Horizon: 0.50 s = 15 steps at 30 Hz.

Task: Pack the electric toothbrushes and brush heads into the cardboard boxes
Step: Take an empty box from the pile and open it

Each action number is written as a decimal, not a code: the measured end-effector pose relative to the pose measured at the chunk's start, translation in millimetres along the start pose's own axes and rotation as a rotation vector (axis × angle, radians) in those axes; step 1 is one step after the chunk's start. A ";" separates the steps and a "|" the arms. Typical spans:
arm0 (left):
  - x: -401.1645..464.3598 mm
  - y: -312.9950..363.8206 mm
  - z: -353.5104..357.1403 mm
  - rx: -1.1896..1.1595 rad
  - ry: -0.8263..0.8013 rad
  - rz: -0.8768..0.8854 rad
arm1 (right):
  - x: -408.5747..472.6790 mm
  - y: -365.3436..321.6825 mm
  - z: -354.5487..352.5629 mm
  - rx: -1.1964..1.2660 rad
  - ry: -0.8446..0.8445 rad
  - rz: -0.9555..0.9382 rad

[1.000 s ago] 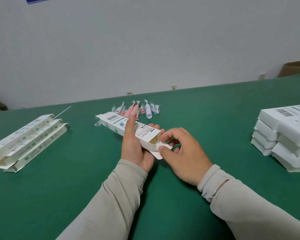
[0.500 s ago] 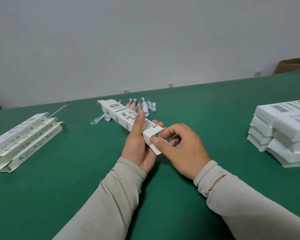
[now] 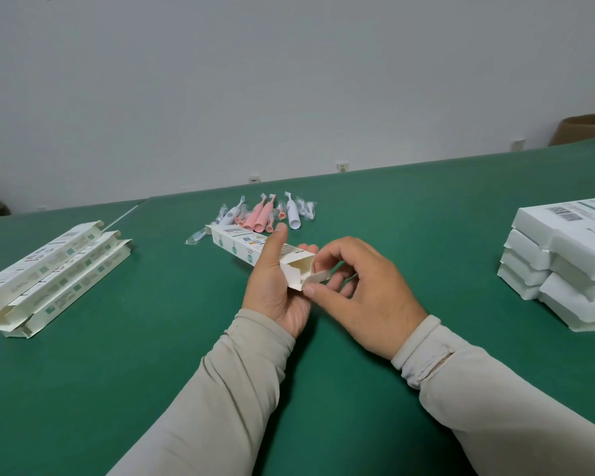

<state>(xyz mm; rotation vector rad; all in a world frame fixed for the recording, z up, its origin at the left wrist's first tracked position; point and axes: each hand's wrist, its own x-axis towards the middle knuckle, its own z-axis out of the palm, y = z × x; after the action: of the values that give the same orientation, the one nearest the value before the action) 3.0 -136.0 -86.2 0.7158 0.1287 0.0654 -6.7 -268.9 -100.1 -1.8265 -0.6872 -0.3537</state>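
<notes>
Big green table (image 3: 117, 372) all across, with a pale wall behind. On the right side, a stack of closed white boxes (image 3: 564, 266), piled up near the table edge. On the left side, three long open boxes (image 3: 52, 273) lying side by side, open ends toward the near side. In the middle, one long white cardboard box (image 3: 251, 247) held just above the table, its far end pointing left and away, its near end open with a flap (image 3: 315, 280) sticking out. Left hand (image 3: 275, 286) wrapped around that box from below, thumb lying straight along the top, fingertips peeking over the far side. Right hand (image 3: 361, 293) just beside the open end, thumb and curled fingers pinching the flap, thumb tip on the flap's near edge. Farther back, past the box, a little heap of pink and white toothbrushes (image 3: 263, 218) and small brush heads (image 3: 304, 209) in clear wrap, lying on the table, well apart from both hands. One more wrapped brush head (image 3: 196, 237) just left of the box's far end.
</notes>
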 end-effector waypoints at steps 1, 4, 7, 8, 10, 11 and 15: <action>-1.1 -0.3 0.9 0.009 0.014 -0.016 | 0.3 0.9 -0.8 -0.015 0.029 -0.022; -0.6 -0.7 2.0 0.012 0.054 -0.050 | 1.2 2.7 -2.0 -0.025 0.065 -0.056; -1.2 -2.6 3.2 -0.011 0.017 -0.048 | 0.9 2.0 -1.9 -0.041 0.075 -0.084; -2.2 -4.5 3.2 -0.023 -0.017 -0.034 | 1.0 1.7 -2.5 -0.048 0.088 -0.093; -3.1 -6.6 3.3 -0.029 -0.052 -0.022 | 1.7 1.9 -4.5 -0.053 0.093 -0.103; -3.0 -6.6 3.8 -0.025 -0.058 -0.037 | 1.6 2.1 -5.4 -0.055 0.078 -0.106; -1.3 -5.0 3.9 -0.018 -0.049 -0.054 | 0.9 3.0 -6.4 -0.088 0.020 -0.108</action>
<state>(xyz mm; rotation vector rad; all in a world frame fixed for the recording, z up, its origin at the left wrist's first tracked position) 2.3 -142.4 -86.4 0.6951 0.1006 -0.0028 -3.6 -275.3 -99.5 -1.8703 -0.7685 -0.4797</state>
